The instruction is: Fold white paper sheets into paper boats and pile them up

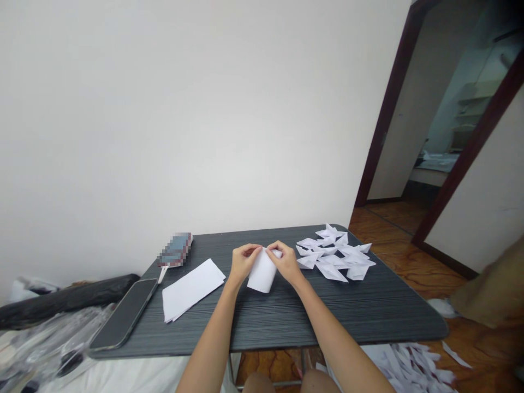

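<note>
My left hand (243,261) and my right hand (285,261) meet over the middle of a dark grey table (311,316). Both pinch the far edge of a folded white paper sheet (262,273), which lies on the tabletop between them. Fingers of both hands are curled closed on the paper's top edge. A small stack of white paper sheets (191,288) lies to the left of my left hand. A pile of several folded white paper boats (333,254) sits to the right of my right hand, near the table's far right corner.
A phone (125,313) lies face up at the table's left edge, with a small box (176,249) behind it. A black roll (65,299) and clear plastic lie left of the table. Paper scraps (413,367) litter the wooden floor at right. An open doorway (442,131) stands beyond.
</note>
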A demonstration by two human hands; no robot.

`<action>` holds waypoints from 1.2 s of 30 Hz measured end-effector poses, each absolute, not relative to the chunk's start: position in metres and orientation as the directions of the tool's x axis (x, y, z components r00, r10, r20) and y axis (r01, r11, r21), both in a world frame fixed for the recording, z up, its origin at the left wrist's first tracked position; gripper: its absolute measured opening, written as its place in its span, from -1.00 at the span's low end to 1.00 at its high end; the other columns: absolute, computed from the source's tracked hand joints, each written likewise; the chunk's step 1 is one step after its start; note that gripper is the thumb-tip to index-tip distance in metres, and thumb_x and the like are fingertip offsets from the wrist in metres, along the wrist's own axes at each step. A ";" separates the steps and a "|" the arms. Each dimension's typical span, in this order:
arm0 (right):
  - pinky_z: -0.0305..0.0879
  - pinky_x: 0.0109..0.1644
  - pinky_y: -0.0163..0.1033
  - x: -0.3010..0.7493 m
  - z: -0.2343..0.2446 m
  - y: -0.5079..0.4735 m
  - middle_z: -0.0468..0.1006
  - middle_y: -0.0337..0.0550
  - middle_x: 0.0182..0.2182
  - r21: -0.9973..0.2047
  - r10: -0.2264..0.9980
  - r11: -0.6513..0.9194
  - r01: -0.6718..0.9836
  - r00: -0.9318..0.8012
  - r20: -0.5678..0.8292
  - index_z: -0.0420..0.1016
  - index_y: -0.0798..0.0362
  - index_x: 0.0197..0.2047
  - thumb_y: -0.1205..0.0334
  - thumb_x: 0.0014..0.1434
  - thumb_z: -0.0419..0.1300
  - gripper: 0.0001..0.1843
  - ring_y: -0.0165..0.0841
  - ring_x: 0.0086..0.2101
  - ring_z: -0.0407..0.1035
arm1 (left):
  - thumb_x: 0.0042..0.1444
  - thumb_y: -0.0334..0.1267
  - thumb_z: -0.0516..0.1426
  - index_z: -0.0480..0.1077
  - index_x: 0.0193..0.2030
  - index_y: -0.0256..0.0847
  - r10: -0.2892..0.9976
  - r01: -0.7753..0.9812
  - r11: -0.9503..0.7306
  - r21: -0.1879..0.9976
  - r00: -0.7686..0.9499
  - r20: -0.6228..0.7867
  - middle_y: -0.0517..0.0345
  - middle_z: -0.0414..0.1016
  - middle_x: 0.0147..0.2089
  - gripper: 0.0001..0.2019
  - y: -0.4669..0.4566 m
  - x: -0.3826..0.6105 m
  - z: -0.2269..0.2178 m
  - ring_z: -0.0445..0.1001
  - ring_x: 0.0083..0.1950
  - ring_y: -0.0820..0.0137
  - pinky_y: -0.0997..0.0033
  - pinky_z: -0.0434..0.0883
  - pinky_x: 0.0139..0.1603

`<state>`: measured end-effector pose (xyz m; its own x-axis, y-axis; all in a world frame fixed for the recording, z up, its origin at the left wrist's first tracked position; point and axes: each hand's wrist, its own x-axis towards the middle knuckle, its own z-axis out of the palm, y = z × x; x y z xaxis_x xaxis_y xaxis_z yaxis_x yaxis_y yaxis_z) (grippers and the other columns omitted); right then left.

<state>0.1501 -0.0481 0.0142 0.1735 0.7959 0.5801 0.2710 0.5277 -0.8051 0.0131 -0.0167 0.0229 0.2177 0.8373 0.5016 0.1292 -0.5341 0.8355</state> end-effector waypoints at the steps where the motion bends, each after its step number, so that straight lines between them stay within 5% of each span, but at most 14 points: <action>1: 0.21 -0.34 -0.32 0.151 0.013 -0.046 0.44 -0.20 -0.49 -0.828 0.810 0.518 0.216 0.186 0.556 0.37 0.08 -0.42 0.17 -0.09 0.12 -0.84 -0.38 -0.42 0.32 | -0.11 -0.21 0.11 0.44 -0.43 -0.31 0.837 0.137 -0.539 0.831 0.194 0.511 0.06 0.48 -0.41 -0.81 -0.016 0.013 0.023 0.42 -0.38 0.39 0.46 0.34 -0.35; 5: 0.25 -0.35 -0.29 0.155 0.005 -0.037 0.49 -0.15 -0.45 -0.922 0.916 0.380 -0.077 0.169 0.363 0.36 0.11 -0.24 0.15 -0.16 0.19 -0.64 -0.36 -0.42 0.36 | -0.12 -0.21 0.12 0.44 -0.44 -0.32 0.843 0.134 -0.537 0.833 0.084 0.531 0.07 0.48 -0.42 -0.80 -0.015 0.011 0.024 0.42 -0.39 0.39 0.47 0.33 -0.36; 9: 0.23 -0.40 -0.30 0.160 0.000 -0.032 0.49 -0.15 -0.55 -0.936 0.949 0.292 -0.195 0.180 0.258 0.43 0.15 -0.50 0.08 -0.18 0.20 -0.73 -0.37 -0.50 0.35 | -0.15 -0.21 0.13 0.44 -0.45 -0.33 0.869 0.108 -0.494 0.863 0.045 0.492 0.06 0.48 -0.44 -0.80 -0.014 0.011 0.025 0.42 -0.40 0.39 0.48 0.33 -0.39; 14: 0.22 -0.42 -0.30 0.161 -0.001 -0.032 0.49 -0.16 -0.58 -0.928 0.938 0.291 -0.235 0.262 0.228 0.46 0.15 -0.52 0.06 -0.23 0.23 -0.71 -0.38 -0.52 0.34 | -0.18 -0.20 0.15 0.44 -0.47 -0.36 0.904 0.043 -0.428 0.903 0.041 0.426 0.07 0.47 -0.49 -0.78 -0.011 0.013 0.021 0.40 -0.46 0.41 0.49 0.32 -0.46; 36: 0.19 -0.47 -0.30 0.152 -0.012 -0.036 0.45 -0.19 -0.64 -0.978 0.995 0.045 -0.204 -0.077 0.061 0.45 0.19 -0.54 -0.04 -0.20 0.18 -0.61 -0.40 -0.58 0.31 | -0.22 -0.17 0.16 0.43 -0.44 -0.38 0.903 -0.017 -0.369 0.929 -0.244 0.354 0.02 0.48 -0.47 -0.73 0.011 0.005 -0.004 0.41 -0.46 0.41 0.51 0.31 -0.49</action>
